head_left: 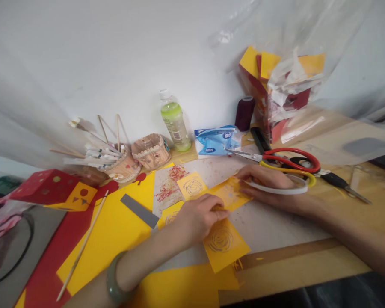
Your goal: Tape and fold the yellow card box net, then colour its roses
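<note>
Pinched together, the left hand's [194, 220] fingers are on a bit of yellow paper [218, 208] just above a swirl-printed yellow card [222, 241], while the right hand [265, 182] rests at a yellow strip [232, 192], though blur means I can't tell its grip. Back by the wall, one scalloped cup [127, 168] holds white sticks [99, 155], and the basket [150, 152] beside it mostly hides its inside. Crinkled plastic [291, 87] half covers the red-and-yellow paper box [256, 79].

A thick, rounded grey-green bangle [112, 278] rings the left forearm [150, 256] — bare, like the right forearm [335, 227].
</note>
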A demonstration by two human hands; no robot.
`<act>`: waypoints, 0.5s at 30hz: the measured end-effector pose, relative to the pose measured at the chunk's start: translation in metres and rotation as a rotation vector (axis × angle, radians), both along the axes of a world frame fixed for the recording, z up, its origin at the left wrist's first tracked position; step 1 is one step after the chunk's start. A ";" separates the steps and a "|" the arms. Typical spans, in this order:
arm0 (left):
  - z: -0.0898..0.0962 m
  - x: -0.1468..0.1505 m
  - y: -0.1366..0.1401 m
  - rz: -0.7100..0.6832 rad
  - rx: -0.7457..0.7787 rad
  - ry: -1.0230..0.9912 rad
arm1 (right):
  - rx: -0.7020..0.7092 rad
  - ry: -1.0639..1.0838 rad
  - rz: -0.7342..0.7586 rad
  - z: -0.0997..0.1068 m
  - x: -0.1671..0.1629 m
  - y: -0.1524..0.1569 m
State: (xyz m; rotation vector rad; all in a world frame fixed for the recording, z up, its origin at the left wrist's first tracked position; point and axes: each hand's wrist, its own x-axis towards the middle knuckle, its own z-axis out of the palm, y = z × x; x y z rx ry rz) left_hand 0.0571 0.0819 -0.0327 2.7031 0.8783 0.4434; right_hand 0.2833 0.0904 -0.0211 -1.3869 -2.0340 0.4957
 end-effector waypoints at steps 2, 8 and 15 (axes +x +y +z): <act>0.001 -0.002 -0.005 0.059 -0.026 0.030 | 0.018 0.061 -0.106 0.007 0.000 -0.004; -0.004 -0.003 -0.008 0.021 0.078 0.004 | -0.279 0.179 -0.076 0.018 -0.022 -0.019; -0.015 -0.011 -0.003 -0.063 0.153 -0.053 | -0.441 0.087 -0.027 0.015 -0.039 -0.018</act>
